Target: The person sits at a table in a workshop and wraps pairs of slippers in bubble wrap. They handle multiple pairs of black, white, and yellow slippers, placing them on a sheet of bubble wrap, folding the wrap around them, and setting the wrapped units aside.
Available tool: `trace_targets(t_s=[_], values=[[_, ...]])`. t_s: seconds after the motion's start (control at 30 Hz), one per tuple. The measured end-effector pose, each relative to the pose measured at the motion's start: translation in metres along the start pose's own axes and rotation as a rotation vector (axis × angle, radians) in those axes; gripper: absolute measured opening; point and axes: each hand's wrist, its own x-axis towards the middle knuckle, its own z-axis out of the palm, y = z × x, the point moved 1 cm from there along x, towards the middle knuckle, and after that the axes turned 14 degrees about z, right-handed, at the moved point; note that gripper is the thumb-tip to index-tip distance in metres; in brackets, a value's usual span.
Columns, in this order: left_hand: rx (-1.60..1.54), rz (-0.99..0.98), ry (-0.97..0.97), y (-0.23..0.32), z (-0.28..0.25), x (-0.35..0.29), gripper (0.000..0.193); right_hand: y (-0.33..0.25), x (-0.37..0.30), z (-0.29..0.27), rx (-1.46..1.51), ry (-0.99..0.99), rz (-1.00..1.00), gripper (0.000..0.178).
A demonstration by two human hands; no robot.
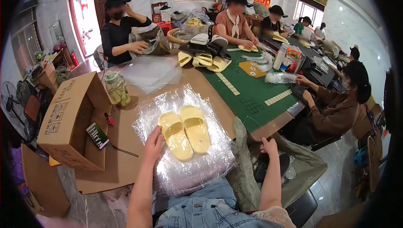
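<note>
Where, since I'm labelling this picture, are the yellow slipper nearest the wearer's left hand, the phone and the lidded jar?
Yellow slipper (176, 138): head view, on its footbed, just behind the strap.
Phone (97, 135): head view, on its screen.
Lidded jar (119, 91): head view, on its body, below the lid.

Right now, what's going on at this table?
The person's left hand is beside a pair of yellow slippers lying on clear plastic sheets. The right hand is by a gray-green sack, its grip unclear. Across the table, a co-worker in an orange-brown top has hands at another yellow slipper.
</note>
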Motion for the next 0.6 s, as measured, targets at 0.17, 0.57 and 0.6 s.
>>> trace_targets(t_s=[0.17,0.57,0.6], values=[[-0.001,0.016,0.017,0.000,-0.001,-0.001,0.042,-0.014,-0.038,0.006,-0.367,0.516,-0.538,0.030],[-0.064,0.447,-0.284,0.200,-0.032,-0.003,0.067,-0.077,-0.283,0.091,-0.562,-0.754,-1.142,0.023],[-0.106,0.423,-0.389,0.208,-0.033,-0.010,0.070,-0.078,-0.294,0.096,-0.588,-0.829,-1.157,0.022]])
